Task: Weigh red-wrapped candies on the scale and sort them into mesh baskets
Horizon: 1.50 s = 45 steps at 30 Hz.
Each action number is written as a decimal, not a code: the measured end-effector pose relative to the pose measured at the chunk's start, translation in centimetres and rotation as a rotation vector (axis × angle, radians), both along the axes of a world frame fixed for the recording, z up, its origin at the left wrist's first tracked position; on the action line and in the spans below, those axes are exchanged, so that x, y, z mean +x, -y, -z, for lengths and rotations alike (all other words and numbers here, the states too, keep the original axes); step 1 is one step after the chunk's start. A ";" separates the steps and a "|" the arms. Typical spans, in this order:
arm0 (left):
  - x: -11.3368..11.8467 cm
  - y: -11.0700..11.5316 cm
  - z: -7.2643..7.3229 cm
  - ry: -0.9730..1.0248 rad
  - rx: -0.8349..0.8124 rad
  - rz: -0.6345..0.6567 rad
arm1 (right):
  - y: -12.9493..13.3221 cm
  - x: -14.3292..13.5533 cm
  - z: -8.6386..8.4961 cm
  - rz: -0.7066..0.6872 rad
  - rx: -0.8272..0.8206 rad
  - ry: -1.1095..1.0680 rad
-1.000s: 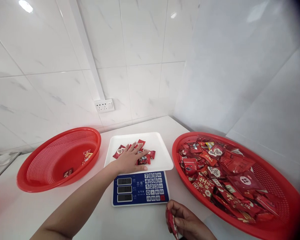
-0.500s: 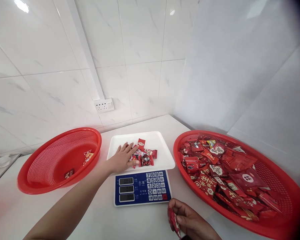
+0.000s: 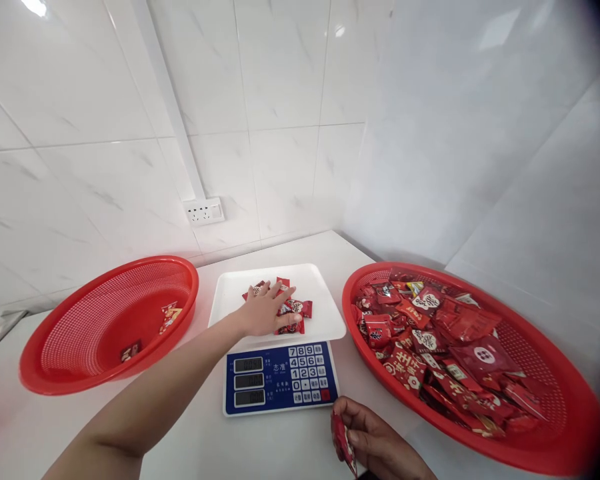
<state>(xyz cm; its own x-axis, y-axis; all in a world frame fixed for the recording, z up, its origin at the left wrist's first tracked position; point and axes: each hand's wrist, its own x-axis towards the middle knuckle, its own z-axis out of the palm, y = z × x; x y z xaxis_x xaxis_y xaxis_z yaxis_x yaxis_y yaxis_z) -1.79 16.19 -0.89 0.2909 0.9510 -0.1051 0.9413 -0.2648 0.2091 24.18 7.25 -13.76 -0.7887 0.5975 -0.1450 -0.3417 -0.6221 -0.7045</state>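
My left hand lies palm down with its fingers spread over a small pile of red snack packets on the white scale tray. Part of the pile is hidden beneath the palm. Just in front of the scale's blue keypad panel, my right hand pinches a red snack packet between thumb and fingers, clear of the tray. Dark digits show on the scale's displays, too faint to read surely.
To the right, a red plastic basket holds many red packets. At the left stands another red basket with a couple of packets inside. A wall socket sits behind the white table.
My left hand has slid slightly right over the pile, uncovering packets on its left side. My right hand keeps its packet in nearly the same spot. The view has shifted a little.
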 end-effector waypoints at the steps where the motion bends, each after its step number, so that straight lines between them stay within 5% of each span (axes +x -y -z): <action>1: 0.5 0.0 0.3 -0.003 0.007 -0.007 | 0.0 0.0 0.1 -0.003 -0.005 -0.001; 7: 0.9 -0.5 1.2 0.004 0.073 0.046 | 0.0 0.0 0.4 0.015 -0.005 -0.008; 17: -1.8 -0.9 -0.8 0.047 0.054 0.251 | 0.0 0.1 0.2 0.011 0.003 -0.009; 29: 0.9 -0.5 0.9 -0.001 0.120 0.275 | 0.0 0.0 0.2 0.015 -0.009 -0.015; 45: -1.3 0.1 0.4 -0.020 0.190 0.228 | 0.0 0.0 -0.3 -0.021 -0.018 -0.011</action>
<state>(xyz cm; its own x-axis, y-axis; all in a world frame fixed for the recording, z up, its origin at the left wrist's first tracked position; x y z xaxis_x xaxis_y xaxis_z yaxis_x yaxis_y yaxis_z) -3.13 16.09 -1.26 0.4986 0.8647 0.0602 0.8568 -0.5022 0.1174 24.17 7.28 -13.43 -0.8027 0.5781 -0.1466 -0.3363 -0.6417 -0.6893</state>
